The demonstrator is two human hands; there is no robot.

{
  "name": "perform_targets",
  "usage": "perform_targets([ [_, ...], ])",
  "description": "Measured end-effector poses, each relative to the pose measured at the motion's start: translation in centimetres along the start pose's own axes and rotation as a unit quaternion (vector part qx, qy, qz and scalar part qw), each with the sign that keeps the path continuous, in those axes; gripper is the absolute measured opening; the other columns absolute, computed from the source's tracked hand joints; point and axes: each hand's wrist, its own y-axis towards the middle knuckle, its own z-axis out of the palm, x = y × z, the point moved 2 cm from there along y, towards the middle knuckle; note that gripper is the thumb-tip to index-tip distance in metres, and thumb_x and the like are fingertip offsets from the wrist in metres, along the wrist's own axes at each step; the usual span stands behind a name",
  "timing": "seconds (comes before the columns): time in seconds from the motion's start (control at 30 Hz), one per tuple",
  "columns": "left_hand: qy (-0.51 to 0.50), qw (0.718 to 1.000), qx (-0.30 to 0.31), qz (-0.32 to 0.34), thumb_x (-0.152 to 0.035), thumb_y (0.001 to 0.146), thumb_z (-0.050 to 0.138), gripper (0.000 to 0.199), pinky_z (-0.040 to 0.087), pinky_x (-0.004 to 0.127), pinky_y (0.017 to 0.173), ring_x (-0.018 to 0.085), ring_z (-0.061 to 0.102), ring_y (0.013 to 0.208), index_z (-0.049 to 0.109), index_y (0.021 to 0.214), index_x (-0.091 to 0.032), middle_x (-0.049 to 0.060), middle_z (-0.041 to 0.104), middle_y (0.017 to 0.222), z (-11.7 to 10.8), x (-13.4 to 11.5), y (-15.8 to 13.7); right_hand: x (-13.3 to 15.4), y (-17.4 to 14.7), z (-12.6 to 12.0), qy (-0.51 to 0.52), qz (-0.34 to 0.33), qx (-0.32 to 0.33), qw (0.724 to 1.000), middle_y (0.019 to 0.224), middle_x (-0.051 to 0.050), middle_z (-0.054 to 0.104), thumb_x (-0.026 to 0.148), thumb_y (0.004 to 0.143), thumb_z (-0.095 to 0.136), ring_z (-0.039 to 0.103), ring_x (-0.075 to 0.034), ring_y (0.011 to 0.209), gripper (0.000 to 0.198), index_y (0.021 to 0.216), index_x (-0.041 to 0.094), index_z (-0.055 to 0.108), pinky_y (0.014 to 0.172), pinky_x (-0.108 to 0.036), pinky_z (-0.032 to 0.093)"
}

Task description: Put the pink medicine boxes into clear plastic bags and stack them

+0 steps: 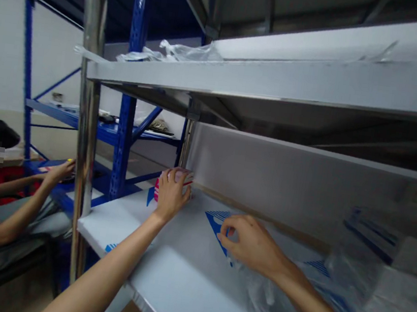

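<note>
At the far left end of the white shelf board (181, 270), my left hand (172, 192) is wrapped over the top of a small pink-and-white pack (157, 190). Its fingers hide most of the pack, so I cannot tell its kind. My right hand (249, 240) is above the middle of the board, next to a blue printed mark (216, 221). Its fingers are curled, with thumb and index fingertips close together and nothing visible between them. Below my right wrist lies a clear plastic bag (270, 299).
White packs in clear plastic (399, 283) stand at the right. An upper shelf (279, 86) runs overhead, and a steel post (84, 134) rises at the left corner. Beyond it, a person (11, 222) sits near blue racking (123, 139).
</note>
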Motion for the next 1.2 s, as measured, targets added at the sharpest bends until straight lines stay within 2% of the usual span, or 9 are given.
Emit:
perform_targets([
  [0.07, 0.028, 0.999, -0.008, -0.035, -0.031, 0.092, 0.060, 0.043, 0.038, 0.061, 0.110, 0.045, 0.035, 0.143, 0.065, 0.134, -0.021, 0.019, 0.050, 0.149, 0.1, 1.9, 0.8, 1.0, 0.7, 0.5, 0.004, -0.009, 0.014, 1.000, 0.091, -0.007, 0.076, 0.018, 0.086, 0.060, 0.069, -0.024, 0.089, 0.015, 0.081, 0.021, 0.074, 0.085, -0.039, 0.049],
  [0.2, 0.044, 0.998, 0.016, -0.033, -0.032, 0.093, 0.062, 0.030, 0.036, 0.068, 0.108, 0.045, 0.046, 0.134, 0.075, 0.118, -0.023, 0.018, 0.067, 0.128, 0.4, 3.6, 1.7, 2.0, 1.1, 0.9, 0.010, -0.011, 0.023, 1.000, 0.089, -0.007, 0.076, 0.019, 0.086, 0.060, 0.069, -0.024, 0.088, 0.015, 0.083, 0.021, 0.074, 0.083, -0.039, 0.049],
  [0.4, -0.012, 0.998, 0.025, 0.057, -0.022, 0.097, 0.056, 0.027, 0.051, 0.043, 0.102, 0.029, 0.062, 0.117, 0.075, 0.117, -0.020, 0.013, 0.073, 0.118, -0.4, 2.4, 1.8, 1.2, 0.1, 0.3, 0.025, -0.013, -0.002, 1.000, 0.086, -0.005, 0.075, 0.018, 0.087, 0.058, 0.070, -0.023, 0.086, 0.017, 0.080, 0.022, 0.074, 0.081, -0.037, 0.051],
  [0.5, -0.061, 0.991, 0.022, 0.114, -0.024, 0.099, 0.057, 0.027, 0.051, 0.041, 0.104, 0.028, 0.062, 0.121, 0.072, 0.120, -0.018, 0.013, 0.072, 0.124, -1.6, 0.0, 1.7, 0.1, -0.9, -1.3, 0.036, 0.009, -0.038, 0.999, 0.086, -0.004, 0.077, 0.018, 0.088, 0.057, 0.071, -0.024, 0.086, 0.019, 0.080, 0.023, 0.073, 0.082, -0.039, 0.052],
  [0.6, -0.143, 0.971, 0.037, 0.188, -0.033, 0.100, 0.058, 0.027, 0.054, 0.035, 0.101, 0.022, 0.068, 0.113, 0.072, 0.119, -0.020, 0.009, 0.074, 0.122, -3.0, -4.1, 1.1, -2.3, -2.6, -3.7, 0.044, 0.072, -0.141, 0.986, 0.094, -0.006, 0.078, 0.024, 0.087, 0.059, 0.072, -0.025, 0.086, 0.016, 0.095, 0.024, 0.073, 0.083, -0.042, 0.055],
  [0.73, -0.363, 0.889, 0.059, 0.273, -0.035, 0.098, 0.061, 0.026, 0.057, 0.034, 0.095, 0.021, 0.072, 0.107, 0.072, 0.116, -0.018, 0.009, 0.077, 0.116, -4.9, -11.0, -0.5, -6.9, -6.1, -7.0, 0.017, 0.111, -0.277, 0.954, 0.127, -0.012, 0.070, 0.031, 0.078, 0.069, 0.072, -0.025, 0.086, 0.052, 0.129, 0.023, 0.062, 0.077, -0.042, 0.059],
  [0.87, -0.437, 0.823, 0.097, 0.350, -0.033, 0.096, 0.064, 0.026, 0.056, 0.035, 0.099, 0.021, 0.071, 0.110, 0.072, 0.117, -0.019, 0.008, 0.076, 0.116, -5.3, -16.9, -2.3, -10.7, -10.8, -9.2, -0.020, 0.045, -0.256, 0.965, 0.122, -0.011, 0.072, 0.019, 0.078, 0.066, 0.070, -0.027, 0.103, 0.044, 0.122, 0.021, 0.067, 0.089, -0.042, 0.058],
  [1.0, -0.418, 0.789, 0.060, 0.447, -0.031, 0.097, 0.063, 0.032, 0.054, 0.037, 0.104, 0.021, 0.065, 0.121, 0.067, 0.128, -0.022, 0.011, 0.069, 0.129, -4.0, -20.4, -3.4, -13.0, -15.3, -10.1, -0.138, -0.012, -0.249, 0.959, 0.125, -0.013, 0.071, 0.012, 0.084, 0.060, 0.066, -0.028, 0.115, 0.040, 0.122, 0.020, 0.069, 0.101, -0.047, 0.053],
  [1.2, -0.299, 0.779, -0.013, 0.551, -0.038, 0.095, 0.065, 0.035, 0.058, 0.044, 0.097, 0.026, 0.066, 0.115, 0.065, 0.125, -0.019, 0.015, 0.071, 0.123, -1.2, -22.5, -4.5, -14.7, -19.0, -10.0, -0.232, 0.000, -0.269, 0.935, 0.128, -0.014, 0.071, 0.016, 0.091, 0.059, 0.068, -0.029, 0.110, 0.035, 0.124, 0.021, 0.068, 0.095, -0.047, 0.054],
])
